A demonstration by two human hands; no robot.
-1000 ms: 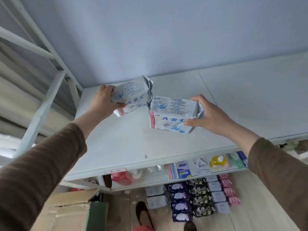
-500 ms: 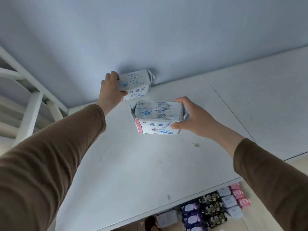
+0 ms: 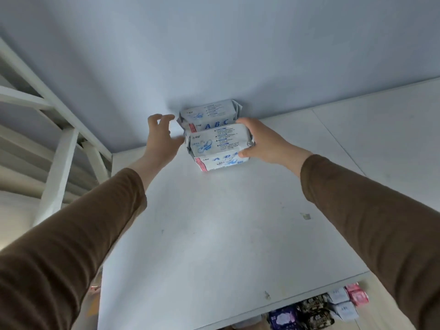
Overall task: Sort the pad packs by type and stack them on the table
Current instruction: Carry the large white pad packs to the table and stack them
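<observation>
Head view: our right hand point(image 3: 266, 141) grips the near ABC pack point(image 3: 220, 147) by its right end, long axis running left-right, pressed against the front of the far ABC pack point(image 3: 209, 115), which sits at the worktop's point(image 3: 226, 234) far edge by the wall. Our left hand point(image 3: 162, 136) is spread, holding nothing, just left of both packs. We judge release comes next; other packs point(image 3: 314, 310) lie on the floor.
</observation>
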